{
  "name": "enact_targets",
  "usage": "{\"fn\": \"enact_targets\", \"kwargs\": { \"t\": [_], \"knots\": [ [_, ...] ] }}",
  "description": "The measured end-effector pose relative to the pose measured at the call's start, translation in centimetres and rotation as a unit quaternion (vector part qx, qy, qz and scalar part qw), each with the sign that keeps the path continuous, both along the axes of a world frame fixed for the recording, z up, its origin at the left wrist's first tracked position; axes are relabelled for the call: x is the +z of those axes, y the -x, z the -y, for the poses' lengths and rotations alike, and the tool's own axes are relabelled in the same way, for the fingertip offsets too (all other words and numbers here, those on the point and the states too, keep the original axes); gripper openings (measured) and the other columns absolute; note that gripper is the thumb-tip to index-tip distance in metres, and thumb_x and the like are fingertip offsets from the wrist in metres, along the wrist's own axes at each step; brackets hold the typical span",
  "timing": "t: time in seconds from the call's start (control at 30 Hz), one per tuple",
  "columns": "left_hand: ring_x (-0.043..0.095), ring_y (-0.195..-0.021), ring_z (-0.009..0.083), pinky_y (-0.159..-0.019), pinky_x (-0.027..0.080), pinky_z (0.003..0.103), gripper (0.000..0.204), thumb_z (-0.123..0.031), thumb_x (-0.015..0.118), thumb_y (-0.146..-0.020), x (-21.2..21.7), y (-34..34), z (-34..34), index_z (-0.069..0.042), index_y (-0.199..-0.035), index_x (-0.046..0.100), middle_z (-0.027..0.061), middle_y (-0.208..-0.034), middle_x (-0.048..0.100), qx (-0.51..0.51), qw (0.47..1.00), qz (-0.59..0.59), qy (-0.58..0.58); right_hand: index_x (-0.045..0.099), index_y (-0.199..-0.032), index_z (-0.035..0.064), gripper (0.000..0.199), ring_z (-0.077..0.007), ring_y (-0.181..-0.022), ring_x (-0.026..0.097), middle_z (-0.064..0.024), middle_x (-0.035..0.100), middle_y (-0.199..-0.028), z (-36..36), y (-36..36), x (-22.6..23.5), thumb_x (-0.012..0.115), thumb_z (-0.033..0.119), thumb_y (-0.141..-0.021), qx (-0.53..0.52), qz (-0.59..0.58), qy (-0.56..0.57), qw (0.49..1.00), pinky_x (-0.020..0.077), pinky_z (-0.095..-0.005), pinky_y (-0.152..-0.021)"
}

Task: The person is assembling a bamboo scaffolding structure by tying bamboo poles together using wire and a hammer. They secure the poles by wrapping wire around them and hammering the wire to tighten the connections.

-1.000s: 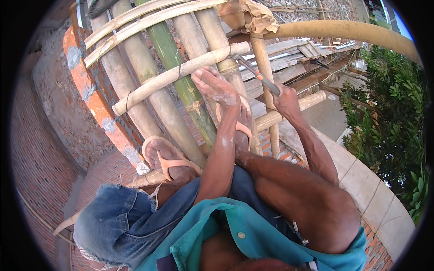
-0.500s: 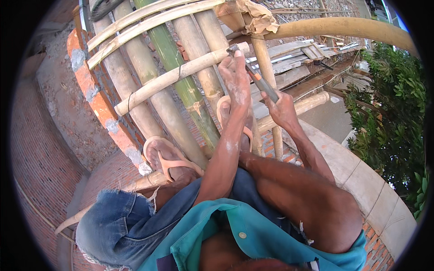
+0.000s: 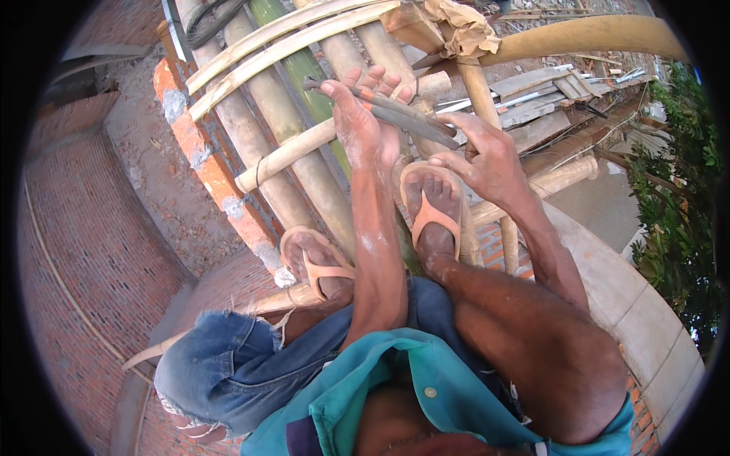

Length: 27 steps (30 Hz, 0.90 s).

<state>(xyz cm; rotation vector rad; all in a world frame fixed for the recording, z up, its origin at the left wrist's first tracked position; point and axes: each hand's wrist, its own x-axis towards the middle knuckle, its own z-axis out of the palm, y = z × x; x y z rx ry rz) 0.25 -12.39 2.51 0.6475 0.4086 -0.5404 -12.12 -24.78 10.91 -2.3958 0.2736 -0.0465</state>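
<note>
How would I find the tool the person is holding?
Start at the bamboo scaffold under the sandalled feet. Above the right foot, the left hand and right hand hold a pair of pliers: dark grey metal, unlike the pale poles.

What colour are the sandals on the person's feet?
The sandals are a pale orange-peach colour, with matching toe straps. The head view shows them clearly, one on each foot.
</note>
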Motion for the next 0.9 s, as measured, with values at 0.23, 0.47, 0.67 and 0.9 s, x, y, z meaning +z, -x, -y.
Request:
{"fn": "enact_targets", "kwargs": {
  "t": [0.23, 0.47, 0.67, 0.9],
  "knots": [
    [0.065, -0.105, 0.0292, -0.088, 0.054, 0.043, 0.098, -0.081, 0.042, -0.092, 0.7, -2.8, -2.6, 0.001, -0.145, 0.041, 0.0205, -0.126, 0.061, -0.067, 0.974, 0.169, -0.138, 0.071, -0.106, -0.0006, 0.015, -0.0345, -0.078, 0.071, -0.0183, 0.073, -0.093, 1.8, -0.4, 0.9, 0.067, 0.004, -0.092, 0.003, 0.082, 0.079, 0.993, 0.0567, -0.0416, -0.068],
    [0.072, -0.085, 0.0232, -0.069, 0.057, 0.033, 0.079, -0.064, 0.043, -0.104, 3.2, -7.2, -5.9, 0.008, -0.132, 0.057, 0.0195, -0.101, 0.073, -0.316, 0.831, 0.235, -0.393, 0.071, -0.104, -0.0019, 0.012, -0.0320, -0.069, 0.068, -0.0178, 0.072, -0.092, 3.6, 0.4, 3.5, 0.063, 0.005, -0.098, -0.094, 0.081, 0.054, 0.991, 0.0515, -0.0380, -0.063],
    [0.070, -0.084, 0.0292, -0.075, 0.054, 0.046, 0.063, -0.059, 0.046, -0.105, 1.1, -15.3, -6.5, -0.004, -0.134, 0.061, 0.0205, -0.087, 0.072, -0.205, 0.603, 0.377, -0.673, 0.070, -0.102, -0.0026, 0.038, -0.0094, -0.069, 0.047, -0.0014, 0.055, -0.074, 5.5, 1.7, 3.5, 0.056, 0.032, -0.107, -0.272, -0.001, -0.071, 0.960, 0.0425, -0.0288, -0.065],
    [0.020, -0.150, 0.0547, -0.121, 0.020, 0.060, 0.080, -0.065, 0.042, -0.102, -5.7, -20.5, -6.4, -0.013, -0.162, 0.030, 0.0349, -0.163, 0.020, -0.360, 0.408, 0.415, -0.730, 0.071, -0.100, -0.0005, 0.035, -0.0067, -0.061, 0.038, 0.0033, 0.044, -0.067, 4.9, 2.3, 2.7, 0.058, 0.031, -0.106, -0.276, -0.075, -0.185, 0.940, 0.0340, -0.0280, -0.056]
  ]
}}
